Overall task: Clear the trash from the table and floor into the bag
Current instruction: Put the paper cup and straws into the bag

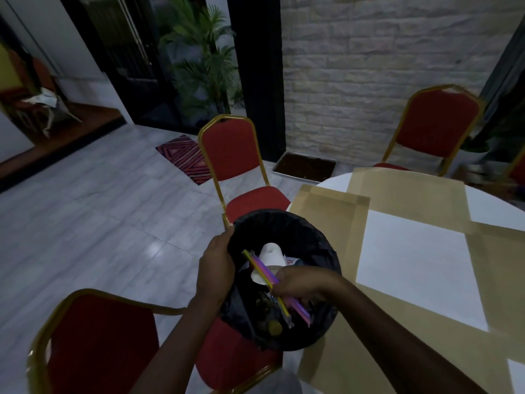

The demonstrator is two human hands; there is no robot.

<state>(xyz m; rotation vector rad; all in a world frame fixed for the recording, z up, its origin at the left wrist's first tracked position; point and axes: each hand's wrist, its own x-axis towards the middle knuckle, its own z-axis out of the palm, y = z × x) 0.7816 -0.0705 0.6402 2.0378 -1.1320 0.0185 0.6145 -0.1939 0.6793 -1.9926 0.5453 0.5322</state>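
Note:
A black trash bag (306, 231) stands open between the chairs and the table's edge. My left hand (217, 263) grips its left rim and holds the mouth wide. My right hand (301, 282) is over the opening and holds a bundle of coloured straws (262, 270), yellow, purple and pink, which slant down into the bag. Inside lie crumpled white paper (271, 253), a printed wrapper and some dark items near the bottom.
A round white table (412, 260) covered with brown paper sheets (329, 211) lies to the right. Red chairs with gold frames stand behind the bag (231, 155), at near left (99, 345) and far right (434, 123). A tray of soil (305, 166) and a striped mat (184, 156) are on the tiled floor.

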